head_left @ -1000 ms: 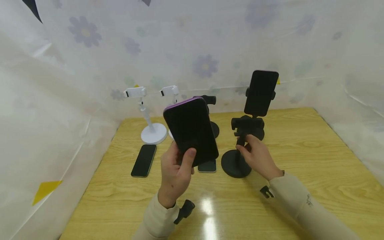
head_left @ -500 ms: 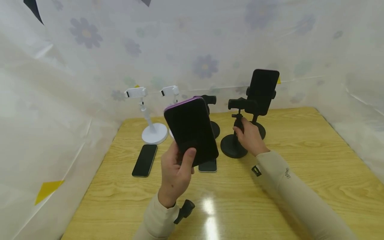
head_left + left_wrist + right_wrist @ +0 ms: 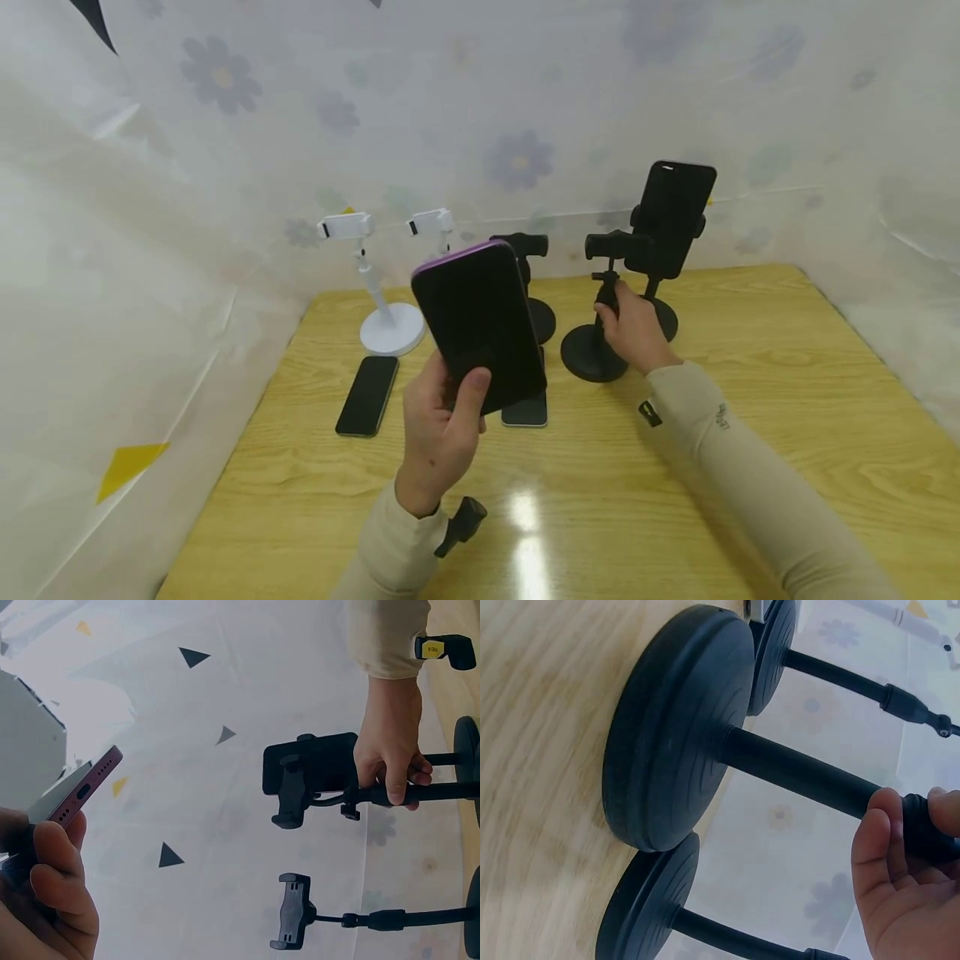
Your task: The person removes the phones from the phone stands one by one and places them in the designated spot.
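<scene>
My left hand point(image 3: 441, 442) grips a dark-screened phone point(image 3: 480, 329) with a purple edge, thumb over its lower front. In the left wrist view the purple edge point(image 3: 88, 787) shows a charging port. With my right hand point(image 3: 636, 332) I hold a black phone stand point(image 3: 594, 354) by its upper stem; in the right wrist view my fingers point(image 3: 874, 855) curl round the joint above the pole. Its clamp point(image 3: 617, 245) has no phone in it. Just behind stands another black stand point(image 3: 666, 321), a phone point(image 3: 675, 212) upright in its clamp.
A third black stand point(image 3: 542, 321) is behind the held phone. Two white stands point(image 3: 392, 329) are at the back left, the second partly hidden. One phone point(image 3: 367, 396) lies flat at left; another point(image 3: 527, 411) lies partly covered by the held phone. A patterned sheet point(image 3: 521, 158) hangs behind the table.
My right hand has moved the black stand toward the back of the table, beside the phone-bearing stand. My left hand holds the phone as before. The head view has shifted slightly.
</scene>
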Demonstrator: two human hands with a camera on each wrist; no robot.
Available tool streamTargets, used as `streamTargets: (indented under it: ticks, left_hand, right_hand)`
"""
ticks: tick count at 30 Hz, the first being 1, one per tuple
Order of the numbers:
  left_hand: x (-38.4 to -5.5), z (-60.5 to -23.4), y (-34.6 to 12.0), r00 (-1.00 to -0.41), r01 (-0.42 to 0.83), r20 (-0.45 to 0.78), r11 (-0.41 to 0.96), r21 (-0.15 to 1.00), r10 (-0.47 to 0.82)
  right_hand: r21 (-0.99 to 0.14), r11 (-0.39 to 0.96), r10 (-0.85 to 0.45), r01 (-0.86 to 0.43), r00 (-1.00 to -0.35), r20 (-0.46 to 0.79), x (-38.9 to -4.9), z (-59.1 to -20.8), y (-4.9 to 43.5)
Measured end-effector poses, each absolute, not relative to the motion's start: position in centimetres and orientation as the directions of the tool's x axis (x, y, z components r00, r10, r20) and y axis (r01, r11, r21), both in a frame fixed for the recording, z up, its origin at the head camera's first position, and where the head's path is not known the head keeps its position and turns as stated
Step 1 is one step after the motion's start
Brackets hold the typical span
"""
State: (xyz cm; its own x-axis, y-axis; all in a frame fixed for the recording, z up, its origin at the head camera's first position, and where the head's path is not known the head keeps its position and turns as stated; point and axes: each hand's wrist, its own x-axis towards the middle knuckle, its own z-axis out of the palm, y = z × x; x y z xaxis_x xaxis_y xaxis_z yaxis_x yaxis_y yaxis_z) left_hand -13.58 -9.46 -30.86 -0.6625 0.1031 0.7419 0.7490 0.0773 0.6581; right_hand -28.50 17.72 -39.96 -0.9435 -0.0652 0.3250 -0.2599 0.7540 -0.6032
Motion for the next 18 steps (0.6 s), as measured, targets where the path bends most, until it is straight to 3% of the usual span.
streamTargets:
  ticks: [11, 18]
  left_hand:
    - [-13.1, -30.6, -9.5, -0.671, 0.742, 0.733, 0.086, 0.665, 0.112]
    - [-12.9, -30.8, -9.5, -0.663, 0.749, 0.739, 0.090, 0.657, 0.123]
  right_hand:
    - [-0.580, 0.750, -0.099, -0.320, -0.920, 0.380, -30.3, -40.3, 18.1]
    - [-0.596, 0.748, -0.112, -0.293, -0.940, 0.321, -31.0, -40.2, 18.2]
